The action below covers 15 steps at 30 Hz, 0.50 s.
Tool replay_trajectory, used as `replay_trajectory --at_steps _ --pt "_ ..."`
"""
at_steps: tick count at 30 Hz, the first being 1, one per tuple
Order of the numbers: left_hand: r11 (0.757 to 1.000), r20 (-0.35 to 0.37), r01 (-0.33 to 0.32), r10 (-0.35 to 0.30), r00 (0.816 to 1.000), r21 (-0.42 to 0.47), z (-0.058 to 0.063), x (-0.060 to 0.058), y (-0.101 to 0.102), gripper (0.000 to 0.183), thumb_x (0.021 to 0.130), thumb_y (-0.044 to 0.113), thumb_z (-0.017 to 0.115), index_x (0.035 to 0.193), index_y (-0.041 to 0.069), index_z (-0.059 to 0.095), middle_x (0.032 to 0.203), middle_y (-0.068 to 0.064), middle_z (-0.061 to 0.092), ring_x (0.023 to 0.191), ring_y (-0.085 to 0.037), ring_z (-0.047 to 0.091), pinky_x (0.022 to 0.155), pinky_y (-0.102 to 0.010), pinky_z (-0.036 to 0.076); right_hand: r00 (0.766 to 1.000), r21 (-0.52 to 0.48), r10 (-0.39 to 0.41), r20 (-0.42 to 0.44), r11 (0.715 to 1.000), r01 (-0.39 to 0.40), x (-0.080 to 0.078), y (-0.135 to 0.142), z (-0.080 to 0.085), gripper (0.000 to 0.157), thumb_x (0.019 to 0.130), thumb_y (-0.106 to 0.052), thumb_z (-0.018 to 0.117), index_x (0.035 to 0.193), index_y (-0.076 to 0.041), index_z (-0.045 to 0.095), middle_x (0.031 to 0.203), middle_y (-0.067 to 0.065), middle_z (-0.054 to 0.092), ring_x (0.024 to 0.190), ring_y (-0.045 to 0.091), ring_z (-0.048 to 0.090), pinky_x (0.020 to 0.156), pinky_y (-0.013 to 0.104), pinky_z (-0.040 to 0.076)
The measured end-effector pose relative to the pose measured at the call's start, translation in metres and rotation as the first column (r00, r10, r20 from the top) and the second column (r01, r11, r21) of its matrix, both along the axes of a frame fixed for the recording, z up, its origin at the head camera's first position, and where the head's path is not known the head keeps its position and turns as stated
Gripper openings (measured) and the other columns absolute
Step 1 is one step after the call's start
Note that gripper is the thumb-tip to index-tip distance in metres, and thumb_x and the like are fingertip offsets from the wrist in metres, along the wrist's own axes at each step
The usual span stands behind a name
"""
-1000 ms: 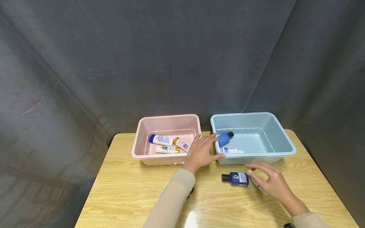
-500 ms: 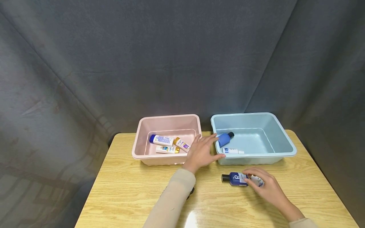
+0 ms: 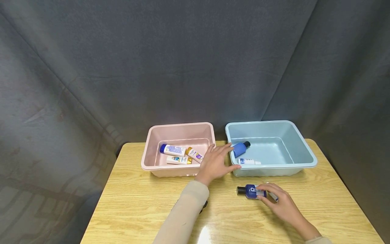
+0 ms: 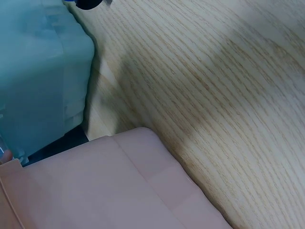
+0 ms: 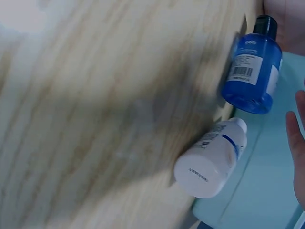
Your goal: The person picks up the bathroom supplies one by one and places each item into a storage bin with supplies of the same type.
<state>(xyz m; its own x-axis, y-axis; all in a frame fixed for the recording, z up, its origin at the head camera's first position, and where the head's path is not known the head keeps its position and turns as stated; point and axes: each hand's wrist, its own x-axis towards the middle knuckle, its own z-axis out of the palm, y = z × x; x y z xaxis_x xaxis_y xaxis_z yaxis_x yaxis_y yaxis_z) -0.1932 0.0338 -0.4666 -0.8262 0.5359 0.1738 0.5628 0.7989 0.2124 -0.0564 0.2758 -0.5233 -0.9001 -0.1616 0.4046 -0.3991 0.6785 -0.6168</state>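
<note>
My left hand [image 3: 214, 163] lies with spread fingers over the facing rims of the pink bin [image 3: 173, 167] and the light blue bin [image 3: 274, 166]. A fingertip of it shows in the left wrist view at the left edge. My right hand [image 3: 281, 203] hovers over a dark blue bottle [image 3: 251, 191] with a black cap, lying on the table. Its thumb and fingers are apart, near the bottle's label end. Partly hidden behind that hand lies a white bottle [image 5: 209, 162]. In the right wrist view the fingers [image 5: 296, 138] stand clear of both bottles.
Inside the pink bin lie a blue-capped white tube [image 3: 173, 149], a gold-capped tube [image 3: 195, 155] and another white tube [image 3: 178, 160]. The light blue bin holds a blue bottle [image 3: 240, 149] and a small white bottle [image 3: 247, 161]. A dark curtain [image 3: 195, 67] hangs behind the table [image 3: 137, 210].
My right hand has moved left from the white bottle's cap to above the dark blue bottle. The left hand and both bins have stayed in place.
</note>
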Motion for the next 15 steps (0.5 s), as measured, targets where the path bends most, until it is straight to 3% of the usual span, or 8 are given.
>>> replay_trajectory --at_steps 8,15 --pt "1.0 -0.002 -0.001 0.001 1.0 0.001 -0.001 0.0 0.0 0.079 0.084 0.075 0.054 0.149 0.03 0.044 0.158 0.009 0.035 0.141 -0.016 0.038 0.122 -0.045 0.014 1.0 -0.02 0.013 -0.008 1.0 -0.013 -0.002 0.001 -0.013 0.045 0.069 0.003 0.085 0.11 -0.011 0.072 0.113 0.008 0.068 0.115 -0.005 0.048 0.099 0.0 0.026" --pt "1.0 -0.007 0.0 0.0 1.0 -0.007 0.0 0.0 0.001 0.08 0.085 0.076 0.052 0.149 0.03 0.044 0.158 0.009 0.035 0.141 -0.015 0.037 0.122 -0.045 0.014 1.0 -0.006 0.009 0.014 1.0 -0.009 -0.007 0.001 -0.018 0.047 0.069 0.004 0.085 0.113 -0.008 0.071 0.117 0.007 0.067 0.114 -0.002 0.049 0.099 -0.001 0.025"
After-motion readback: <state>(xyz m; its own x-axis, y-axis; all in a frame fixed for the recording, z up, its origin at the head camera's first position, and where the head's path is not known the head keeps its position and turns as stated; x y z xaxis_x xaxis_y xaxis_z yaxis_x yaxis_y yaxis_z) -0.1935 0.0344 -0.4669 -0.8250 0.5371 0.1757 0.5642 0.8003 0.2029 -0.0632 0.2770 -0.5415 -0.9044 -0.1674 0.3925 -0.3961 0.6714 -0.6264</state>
